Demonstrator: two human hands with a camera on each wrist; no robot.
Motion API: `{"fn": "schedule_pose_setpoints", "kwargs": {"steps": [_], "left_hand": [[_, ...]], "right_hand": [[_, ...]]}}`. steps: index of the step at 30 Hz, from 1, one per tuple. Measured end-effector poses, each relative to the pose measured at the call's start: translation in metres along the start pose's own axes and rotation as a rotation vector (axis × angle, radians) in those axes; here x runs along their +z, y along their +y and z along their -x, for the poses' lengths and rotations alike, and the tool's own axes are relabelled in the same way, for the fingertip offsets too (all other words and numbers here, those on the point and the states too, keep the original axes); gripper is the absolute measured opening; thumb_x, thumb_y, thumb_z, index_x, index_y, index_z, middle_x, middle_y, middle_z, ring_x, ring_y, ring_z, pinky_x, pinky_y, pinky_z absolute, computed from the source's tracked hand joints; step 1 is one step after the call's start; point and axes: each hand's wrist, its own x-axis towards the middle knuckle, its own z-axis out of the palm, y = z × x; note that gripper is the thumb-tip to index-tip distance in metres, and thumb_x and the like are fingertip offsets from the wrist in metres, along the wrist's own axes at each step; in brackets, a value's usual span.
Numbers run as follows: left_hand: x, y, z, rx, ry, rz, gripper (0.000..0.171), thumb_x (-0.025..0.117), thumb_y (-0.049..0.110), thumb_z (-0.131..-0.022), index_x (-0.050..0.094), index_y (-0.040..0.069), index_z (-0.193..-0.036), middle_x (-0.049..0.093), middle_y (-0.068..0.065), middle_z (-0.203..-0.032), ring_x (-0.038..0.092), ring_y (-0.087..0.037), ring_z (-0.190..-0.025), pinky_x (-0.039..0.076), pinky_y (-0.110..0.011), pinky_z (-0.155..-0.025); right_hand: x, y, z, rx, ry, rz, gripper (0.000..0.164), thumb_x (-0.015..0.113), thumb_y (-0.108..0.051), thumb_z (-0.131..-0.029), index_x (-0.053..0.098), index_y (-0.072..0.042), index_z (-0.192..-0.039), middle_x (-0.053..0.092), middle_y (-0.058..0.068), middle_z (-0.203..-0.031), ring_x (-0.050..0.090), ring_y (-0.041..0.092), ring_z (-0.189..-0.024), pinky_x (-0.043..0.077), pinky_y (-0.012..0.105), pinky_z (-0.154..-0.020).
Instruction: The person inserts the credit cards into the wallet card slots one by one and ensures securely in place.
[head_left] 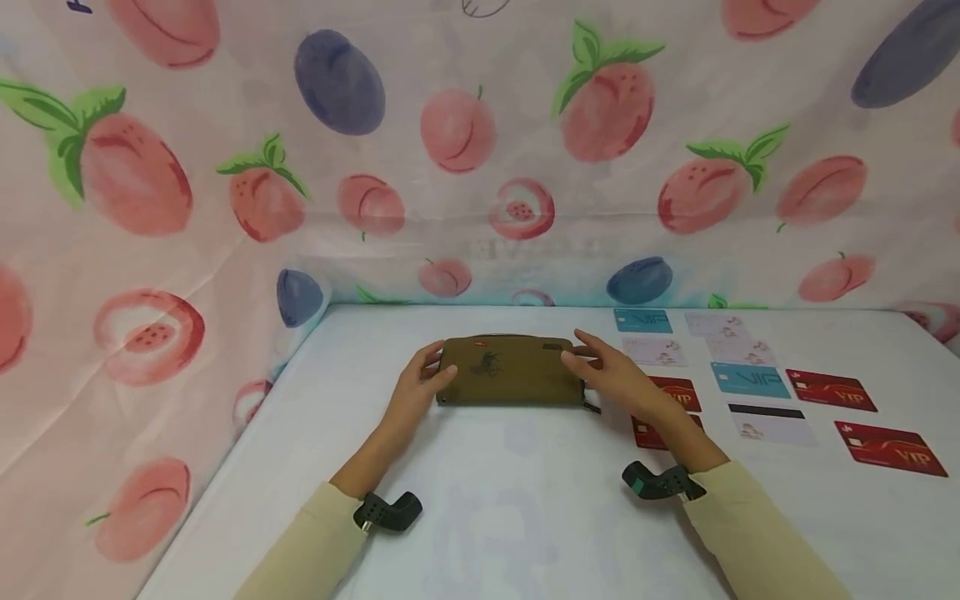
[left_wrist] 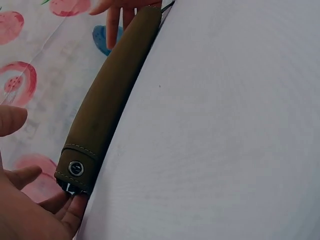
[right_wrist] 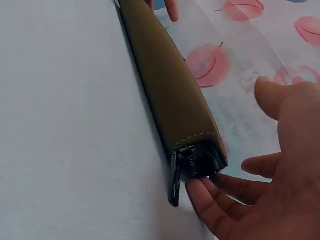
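An olive-brown zip wallet [head_left: 513, 371] lies flat on the white table, its long side facing me. At its left end my left hand [head_left: 416, 383] has its lower fingertips against the edge; in the left wrist view the thumb [left_wrist: 11, 120] stands apart from the wallet, near a round metal snap [left_wrist: 76, 168]. My right hand [head_left: 618, 375] is at the other end. In the right wrist view its lower fingers touch below the dark zipped end, where a zipper pull [right_wrist: 174, 180] hangs, and the thumb [right_wrist: 272, 97] is raised away from the wallet.
Right of the wallet, several cards lie on the white table [head_left: 480, 500]: blue VIP cards [head_left: 750, 381], red VIP cards [head_left: 891, 448] and pale patterned cards [head_left: 772, 429]. Two red ones are partly under my right forearm. A fruit-print cloth [head_left: 525, 125] hangs behind and at the left.
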Motion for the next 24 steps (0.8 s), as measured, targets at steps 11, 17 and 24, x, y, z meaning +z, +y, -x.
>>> {"fn": "schedule_pose_setpoints", "kwargs": {"steps": [11, 17, 24], "left_hand": [[-0.001, 0.003, -0.004, -0.187, 0.035, 0.105, 0.053, 0.057, 0.022, -0.097, 0.039, 0.006, -0.144, 0.042, -0.015, -0.141, 0.041, -0.030, -0.126, 0.031, -0.045, -0.103], [-0.003, 0.008, -0.005, -0.226, 0.068, 0.235, 0.053, 0.053, 0.015, -0.098, 0.035, 0.000, -0.145, 0.039, -0.016, -0.144, 0.041, -0.028, -0.125, 0.032, -0.042, -0.100], [-0.002, 0.008, -0.007, -0.216, 0.065, 0.250, 0.054, 0.053, 0.014, -0.098, 0.032, -0.002, -0.146, 0.039, -0.016, -0.143, 0.041, -0.028, -0.126, 0.035, -0.040, -0.098]], "right_hand": [[0.000, 0.002, 0.001, -0.001, 0.006, -0.017, 0.074, 0.051, -0.046, -0.097, 0.024, -0.003, -0.151, 0.037, 0.022, -0.146, 0.044, 0.040, -0.126, 0.039, 0.054, -0.096], [-0.001, -0.001, 0.002, 0.013, -0.018, -0.059, 0.072, 0.052, -0.049, -0.096, 0.029, -0.006, -0.150, 0.039, 0.022, -0.145, 0.045, 0.040, -0.125, 0.038, 0.055, -0.097], [-0.003, 0.000, 0.005, 0.026, -0.031, -0.127, 0.070, 0.053, -0.044, -0.097, 0.026, -0.008, -0.151, 0.031, 0.020, -0.150, 0.049, 0.041, -0.122, 0.037, 0.057, -0.096]]}}
